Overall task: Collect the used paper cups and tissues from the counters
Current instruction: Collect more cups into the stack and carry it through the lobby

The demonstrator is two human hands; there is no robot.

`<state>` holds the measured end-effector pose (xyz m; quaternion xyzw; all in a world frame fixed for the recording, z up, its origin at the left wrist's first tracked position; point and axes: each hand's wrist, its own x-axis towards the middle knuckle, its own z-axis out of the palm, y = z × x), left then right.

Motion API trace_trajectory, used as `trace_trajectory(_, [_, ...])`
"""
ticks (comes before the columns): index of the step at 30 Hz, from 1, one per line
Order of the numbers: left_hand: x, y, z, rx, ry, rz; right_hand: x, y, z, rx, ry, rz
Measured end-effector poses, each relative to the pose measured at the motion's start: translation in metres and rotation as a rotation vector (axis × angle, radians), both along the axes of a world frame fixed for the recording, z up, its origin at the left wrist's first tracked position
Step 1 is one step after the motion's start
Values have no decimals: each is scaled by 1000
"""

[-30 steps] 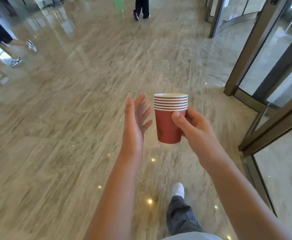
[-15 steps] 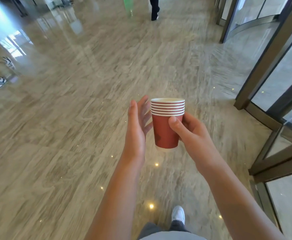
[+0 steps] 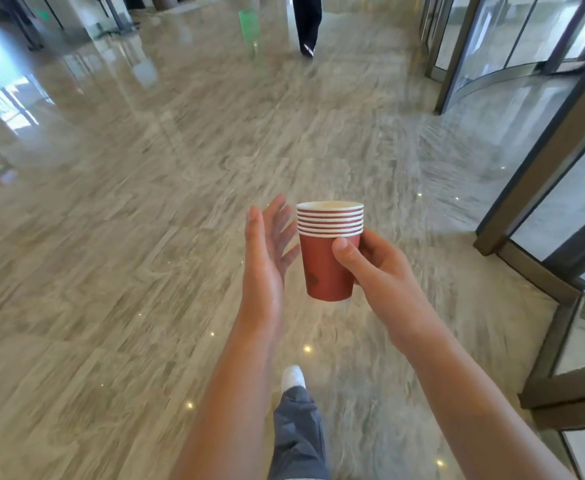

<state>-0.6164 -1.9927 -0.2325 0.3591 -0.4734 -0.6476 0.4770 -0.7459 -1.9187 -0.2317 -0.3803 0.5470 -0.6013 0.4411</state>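
Head cam: the right hand [image 3: 379, 271] had its thumb and fingers wrapped around a stack of red paper cups [image 3: 329, 251], held upright in the air over the marble floor [image 3: 128, 271]. The left hand [image 3: 266, 247] was just beside the stack, fingers straight and spread, holding nothing. Glass revolving door [image 3: 526, 98] off to the right.

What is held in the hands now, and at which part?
The right hand grips the stack of red paper cups round its side, below the rims. The left hand holds nothing.
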Motion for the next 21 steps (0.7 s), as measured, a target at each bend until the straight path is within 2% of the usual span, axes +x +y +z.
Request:
trace_trajectory(9, [-35,-181,12,44,10,-81,-26,-174,13,10,-10,-123])
trace_trajectory(21, [-123,-295,17,26,-9,-231,-98,-272,20,26,5,-224])
